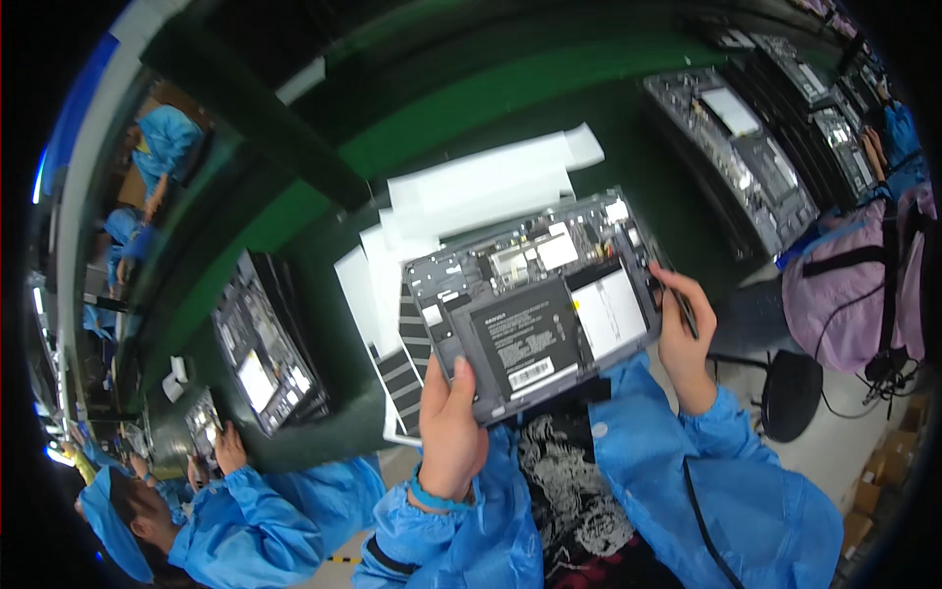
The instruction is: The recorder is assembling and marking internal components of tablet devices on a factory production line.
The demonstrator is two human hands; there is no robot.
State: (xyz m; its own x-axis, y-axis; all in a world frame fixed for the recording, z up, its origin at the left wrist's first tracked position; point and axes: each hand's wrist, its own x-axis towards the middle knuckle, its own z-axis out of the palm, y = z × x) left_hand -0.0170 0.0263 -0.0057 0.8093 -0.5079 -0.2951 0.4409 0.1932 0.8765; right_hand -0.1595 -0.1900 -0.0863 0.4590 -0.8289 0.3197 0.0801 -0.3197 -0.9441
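An opened laptop base [461, 324] is held tilted in front of me, its circuit board along the far side and a black battery [525, 339] with a printed label nearer to me. Beside the battery lies a white rectangular sheet [610, 312]. My left hand [449, 422] grips the near left edge, thumb on top and the other fingers hidden underneath. At the right edge, my right hand [684, 339] is closed on a slim dark tweezers-like tool [691, 316]. Its tip is by the corner of the base; whether it touches is unclear.
White foam sheets [491, 177] and striped strips lie on the green bench behind the base. Stacked laptop bases stand at left [260, 344] and right [731, 157]. A co-worker in blue [255, 520] works at my left. A pink garment [849, 280] and black stool [790, 393] are at right.
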